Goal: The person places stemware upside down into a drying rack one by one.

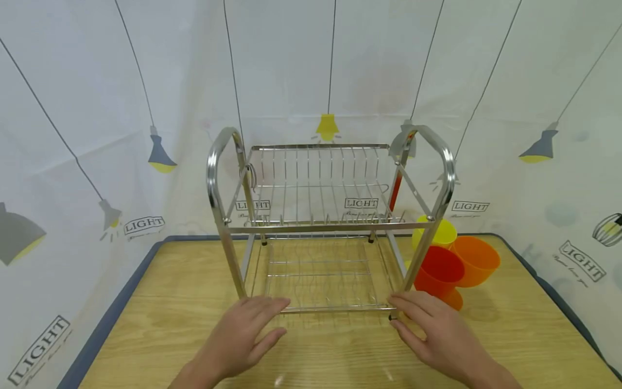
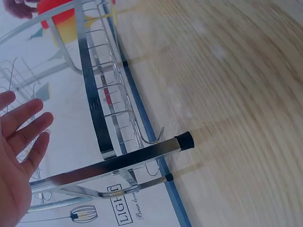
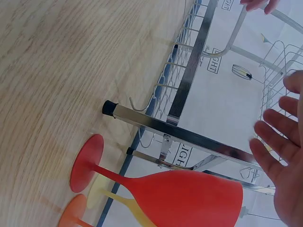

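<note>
Wood-grain tabletop: two-tier dish rack toward the far edge, long axis left to right.
Left hand and right hand, fingers spread, empty, before its front; plastic goblets toward the far right corner, nearer the right.

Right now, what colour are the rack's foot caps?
Black; the near foot cap shows best in the left wrist view.
</note>
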The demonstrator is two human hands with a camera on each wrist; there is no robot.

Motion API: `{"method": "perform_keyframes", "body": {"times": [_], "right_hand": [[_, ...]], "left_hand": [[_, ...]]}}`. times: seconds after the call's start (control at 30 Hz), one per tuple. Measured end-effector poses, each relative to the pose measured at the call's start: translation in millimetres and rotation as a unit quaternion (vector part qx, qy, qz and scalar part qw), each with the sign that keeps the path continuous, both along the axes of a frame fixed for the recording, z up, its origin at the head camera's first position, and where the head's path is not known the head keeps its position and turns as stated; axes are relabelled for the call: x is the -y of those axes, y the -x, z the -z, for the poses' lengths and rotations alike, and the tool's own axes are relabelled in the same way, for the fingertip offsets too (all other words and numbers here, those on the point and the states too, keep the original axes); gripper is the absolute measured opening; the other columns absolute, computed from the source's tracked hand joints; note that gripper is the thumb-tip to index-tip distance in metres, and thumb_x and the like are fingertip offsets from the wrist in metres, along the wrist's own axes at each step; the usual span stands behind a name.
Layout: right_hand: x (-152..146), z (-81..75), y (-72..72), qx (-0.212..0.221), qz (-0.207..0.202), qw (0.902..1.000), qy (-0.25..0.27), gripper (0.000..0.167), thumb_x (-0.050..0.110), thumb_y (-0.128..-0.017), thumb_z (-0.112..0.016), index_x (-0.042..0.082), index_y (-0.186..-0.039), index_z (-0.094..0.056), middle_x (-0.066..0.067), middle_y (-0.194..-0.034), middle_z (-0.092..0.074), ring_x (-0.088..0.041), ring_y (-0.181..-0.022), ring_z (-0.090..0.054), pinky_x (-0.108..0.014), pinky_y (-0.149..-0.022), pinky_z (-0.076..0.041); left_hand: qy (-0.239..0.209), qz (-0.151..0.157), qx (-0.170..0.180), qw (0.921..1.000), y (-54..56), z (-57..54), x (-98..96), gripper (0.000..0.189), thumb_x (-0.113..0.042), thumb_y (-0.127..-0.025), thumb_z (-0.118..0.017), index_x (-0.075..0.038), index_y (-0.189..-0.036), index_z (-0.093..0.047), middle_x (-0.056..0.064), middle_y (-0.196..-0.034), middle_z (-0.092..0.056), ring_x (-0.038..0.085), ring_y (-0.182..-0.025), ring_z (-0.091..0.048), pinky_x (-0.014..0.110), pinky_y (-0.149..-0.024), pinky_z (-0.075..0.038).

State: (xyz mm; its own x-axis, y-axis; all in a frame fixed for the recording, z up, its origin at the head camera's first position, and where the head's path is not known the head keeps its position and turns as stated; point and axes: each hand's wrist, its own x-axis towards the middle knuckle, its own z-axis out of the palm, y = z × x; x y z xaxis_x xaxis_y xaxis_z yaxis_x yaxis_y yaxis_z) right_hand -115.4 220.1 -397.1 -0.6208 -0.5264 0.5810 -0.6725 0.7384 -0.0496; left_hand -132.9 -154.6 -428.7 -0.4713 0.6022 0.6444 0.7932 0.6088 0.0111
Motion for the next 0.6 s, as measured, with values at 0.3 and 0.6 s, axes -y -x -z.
{"method": "perform_keyframes", "body": {"times": [0.3, 0.6], "right_hand": [[2.9, 1.3, 1.7, -0.069, 0.019, 0.9887, 0.132, 0.051, 0.047, -0.1, -0.045, 0.004, -0.111, -0.07, -0.006, -0.109, -0.067, -0.02, -0.098, -0.059, -0.004, -0.104, -0.032], [-5.4, 10.8, 9.9, -0.076, 0.152, 0.951, 0.258, 0.054, 0.037, -0.091, -0.062, -0.006, -0.123, -0.057, -0.025, -0.127, -0.05, -0.039, -0.116, -0.041, -0.008, -0.096, -0.03]], "left_hand": [[-0.173, 0.034, -0.002, 0.9843, 0.0, 0.9, -1.7, 0.035, -0.026, -0.101, -0.052, -0.003, -0.125, -0.063, 0.008, -0.111, -0.07, 0.019, -0.093, -0.068, 0.028, -0.08, -0.056], [-0.336, 0.038, 0.011, 0.9412, 2.7, -2.6, -2.2, 0.031, -0.009, -0.098, -0.053, 0.011, -0.121, -0.058, 0.019, -0.112, -0.066, 0.02, -0.097, -0.063, 0.019, -0.081, -0.052]]}}
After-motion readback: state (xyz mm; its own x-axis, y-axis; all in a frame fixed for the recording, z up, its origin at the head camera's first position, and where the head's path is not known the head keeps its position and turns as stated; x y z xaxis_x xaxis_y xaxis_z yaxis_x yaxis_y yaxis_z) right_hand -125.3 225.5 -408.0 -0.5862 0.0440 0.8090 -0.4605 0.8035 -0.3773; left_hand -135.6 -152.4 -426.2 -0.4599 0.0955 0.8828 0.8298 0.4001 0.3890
